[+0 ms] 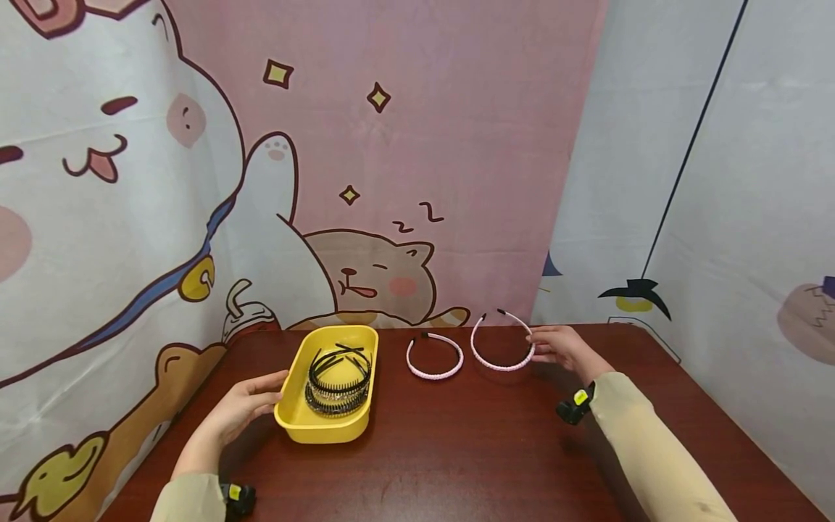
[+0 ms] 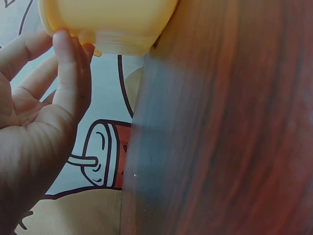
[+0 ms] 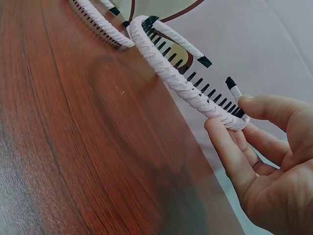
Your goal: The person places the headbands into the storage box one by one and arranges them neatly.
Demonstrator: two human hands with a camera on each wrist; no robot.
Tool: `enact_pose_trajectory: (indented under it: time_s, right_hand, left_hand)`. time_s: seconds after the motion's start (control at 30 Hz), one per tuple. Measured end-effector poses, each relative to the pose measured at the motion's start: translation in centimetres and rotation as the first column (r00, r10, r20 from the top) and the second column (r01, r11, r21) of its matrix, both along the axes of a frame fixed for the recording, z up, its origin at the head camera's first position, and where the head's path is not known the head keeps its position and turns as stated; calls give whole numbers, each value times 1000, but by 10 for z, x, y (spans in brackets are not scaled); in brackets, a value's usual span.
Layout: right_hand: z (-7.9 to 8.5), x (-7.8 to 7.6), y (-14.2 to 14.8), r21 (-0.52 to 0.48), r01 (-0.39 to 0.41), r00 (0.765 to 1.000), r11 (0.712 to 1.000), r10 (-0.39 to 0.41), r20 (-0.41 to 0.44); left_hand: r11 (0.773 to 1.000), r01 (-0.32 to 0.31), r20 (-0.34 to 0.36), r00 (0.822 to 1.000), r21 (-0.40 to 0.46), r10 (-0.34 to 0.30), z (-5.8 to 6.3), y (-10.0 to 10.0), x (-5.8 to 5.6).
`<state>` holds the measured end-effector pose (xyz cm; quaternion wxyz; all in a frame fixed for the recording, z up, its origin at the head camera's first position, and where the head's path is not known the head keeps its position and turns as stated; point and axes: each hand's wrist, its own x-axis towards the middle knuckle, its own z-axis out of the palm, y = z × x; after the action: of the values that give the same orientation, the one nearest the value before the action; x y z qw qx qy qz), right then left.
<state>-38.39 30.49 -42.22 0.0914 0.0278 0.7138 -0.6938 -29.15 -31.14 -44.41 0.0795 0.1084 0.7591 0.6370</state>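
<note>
My right hand [image 1: 562,346] pinches a pale pink braided headband [image 1: 502,368] by one side, between thumb and fingers. Black comb teeth [image 3: 211,93] line its inside and its tips are black; in the right wrist view it is held above the table. A second pink headband [image 1: 435,375] lies to its left on the table. At the left, my left hand [image 1: 238,406] holds the rim of a yellow plastic basin [image 1: 296,422] with its fingertips. Several black headbands [image 1: 339,384], some with teeth, lie stacked inside that basin.
The dark red wooden table [image 1: 457,449] runs back to a cloth backdrop [image 1: 483,145] printed with cartoon cats. A paler cloth [image 1: 750,181] hangs along the right side. Black wrist cameras [image 1: 575,406] are strapped to both wrists.
</note>
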Motion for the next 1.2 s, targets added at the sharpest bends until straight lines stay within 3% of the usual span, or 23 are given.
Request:
enact_pose_trajectory:
  time_s: [0.47,0.7,1.2]
  right_hand:
    - [-6,-2,-15,4,13,1000,1000,-13,-1]
    - [-7,-7,-29,-59,-6,1000,998,6,-11]
    - [-6,-8,-42,-56,-43,999,998,42,-19]
  left_hand:
    - [1000,-3,3,1000,-5,3,0,1,0]
    - [1000,-12,13,1000,-2,12,2,1,2]
    - [1000,-16,14,1000,-18,17,1,1,0]
